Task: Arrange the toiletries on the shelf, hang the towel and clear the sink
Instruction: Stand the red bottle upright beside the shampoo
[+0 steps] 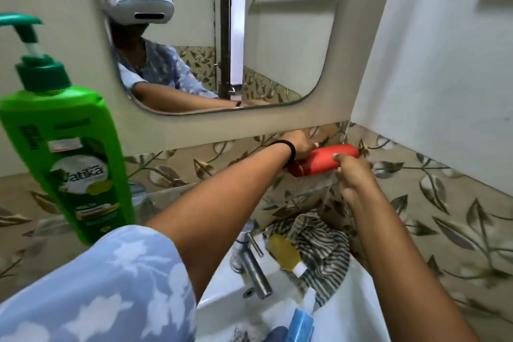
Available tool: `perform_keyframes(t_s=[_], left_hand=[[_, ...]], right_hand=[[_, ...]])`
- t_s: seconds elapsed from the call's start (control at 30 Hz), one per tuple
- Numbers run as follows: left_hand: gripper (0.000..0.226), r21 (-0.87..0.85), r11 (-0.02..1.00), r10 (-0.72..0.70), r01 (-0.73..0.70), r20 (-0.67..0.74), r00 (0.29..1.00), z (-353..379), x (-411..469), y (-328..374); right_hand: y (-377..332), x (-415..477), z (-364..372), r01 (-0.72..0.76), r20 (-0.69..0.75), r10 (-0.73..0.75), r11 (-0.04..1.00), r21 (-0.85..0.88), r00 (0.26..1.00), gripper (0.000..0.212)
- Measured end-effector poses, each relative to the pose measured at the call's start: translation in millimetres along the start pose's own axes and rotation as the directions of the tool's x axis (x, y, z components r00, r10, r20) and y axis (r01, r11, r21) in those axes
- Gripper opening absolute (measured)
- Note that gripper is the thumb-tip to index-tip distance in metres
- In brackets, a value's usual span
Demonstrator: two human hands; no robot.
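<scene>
Both hands grip the red bottle (323,159), left hand (298,146) and right hand (354,172) steadying it sideways, likely shelf-bound; the striped towel (319,244) lies in the sink (222,302).

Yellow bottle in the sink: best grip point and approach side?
Grip the yellow bottle across its body from above. It lies flat on the striped towel, white cap end pointing toward the camera; the tap crowds its left side, so come in from the right. A judgement from one blurry view.
</scene>
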State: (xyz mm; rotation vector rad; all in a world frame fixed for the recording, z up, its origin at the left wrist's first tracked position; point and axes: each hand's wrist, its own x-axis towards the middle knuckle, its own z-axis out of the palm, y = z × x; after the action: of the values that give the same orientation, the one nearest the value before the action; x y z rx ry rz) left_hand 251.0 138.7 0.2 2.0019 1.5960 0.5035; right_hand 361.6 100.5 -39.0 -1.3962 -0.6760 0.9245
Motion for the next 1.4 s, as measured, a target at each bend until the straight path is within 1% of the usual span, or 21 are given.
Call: perform_keyframes(t_s=[0.07,0.13,0.17,0.27,0.37,0.43,0.47,0.5,0.6,0.7,0.77,0.83,0.9,1.07,1.33,1.4], left_hand=[[0.039,-0.022,0.999,-0.035,0.037,0.077,0.996,7.0,5.6,1.8],[0.035,-0.113,0.990,-0.072,0.084,0.106,0.992,12.4,6.1,1.3],[0.036,-0.181,0.979,-0.079,0.097,0.106,0.991,14.2,4.9,0.0],[0.054,-0.338,0.937,-0.064,0.092,0.094,0.993,12.6,-4.0,-8.2],[0.055,-0.504,0.863,-0.018,0.045,0.058,0.998,6.5,-26.0,-19.8],[0.056,-0.633,0.774,0.023,-0.018,-0.001,1.000,1.4,-49.0,-29.0],[0.055,-0.681,0.729,0.053,-0.069,-0.044,0.998,-0.6,-60.5,-34.2],[0.054,-0.697,0.706,0.074,-0.124,-0.101,0.992,-3.3,-71.4,-41.2],[0.053,-0.659,0.701,0.096,-0.271,-0.289,0.952,-15.0,-102.7,-65.5],[0.054,-0.587,0.734,0.055,-0.342,-0.450,0.892,-25.2,-127.7,-89.6],[0.054,-0.581,0.730,0.010,-0.361,-0.518,0.855,-29.9,-141.1,-103.1],[0.053,-0.572,0.729,-0.020,-0.376,-0.568,0.823,-32.0,-151.4,-113.2],[0.050,-0.549,0.739,-0.036,-0.391,-0.611,0.791,-32.4,-160.7,-122.0],[0.046,-0.558,0.730,-0.072,-0.395,-0.637,0.767,-32.0,-170.4,-134.0],[0.046,-0.515,0.758,-0.061,-0.401,-0.667,0.742,-29.5,-171.8,-139.1],[0.047,-0.499,0.769,-0.049,-0.399,-0.669,0.742,-28.9,-171.2,-140.0]], right_hand=[[-0.6,0.1,0.3,-0.009,0.037,0.007,0.998,0.062,0.999,0.040],[-1.3,0.5,0.3,-0.026,0.074,0.020,0.997,0.075,0.997,0.036],[-1.0,1.2,0.2,-0.042,0.091,0.034,0.995,0.087,0.995,0.035],[-2.2,-0.3,0.2,-0.102,0.162,0.071,0.977,0.187,0.984,0.033],[-4.0,-10.9,2.7,-0.122,0.257,0.052,0.956,0.266,0.965,0.034],[-3.3,-22.6,5.8,-0.142,0.397,0.016,0.947,0.290,0.918,0.039],[-2.1,-28.6,6.7,-0.152,0.477,-0.006,0.944,0.293,0.879,0.039],[-1.6,-35.1,8.8,-0.154,0.547,-0.031,0.945,0.289,0.837,0.039],[-2.8,-52.7,19.6,-0.073,0.673,-0.111,0.968,0.239,0.732,0.045],[-2.6,-68.6,40.1,0.037,0.752,-0.198,0.974,0.225,0.629,0.045],[-1.6,-78.5,56.2,0.082,0.792,-0.242,0.968,0.238,0.560,0.043],[0.2,-84.9,68.5,0.102,0.828,-0.273,0.961,0.257,0.491,0.044],[3.2,-89.9,77.8,0.111,0.854,-0.281,0.960,0.259,0.438,0.046],[7.6,-98.0,92.9,0.176,0.883,-0.285,0.956,0.234,0.374,0.047],[6.3,-96.1,94.5,0.203,0.922,-0.234,0.963,0.177,0.307,0.048],[7.7,-94.0,94.0,0.221,0.925,-0.224,0.962,0.159,0.307,0.048]])
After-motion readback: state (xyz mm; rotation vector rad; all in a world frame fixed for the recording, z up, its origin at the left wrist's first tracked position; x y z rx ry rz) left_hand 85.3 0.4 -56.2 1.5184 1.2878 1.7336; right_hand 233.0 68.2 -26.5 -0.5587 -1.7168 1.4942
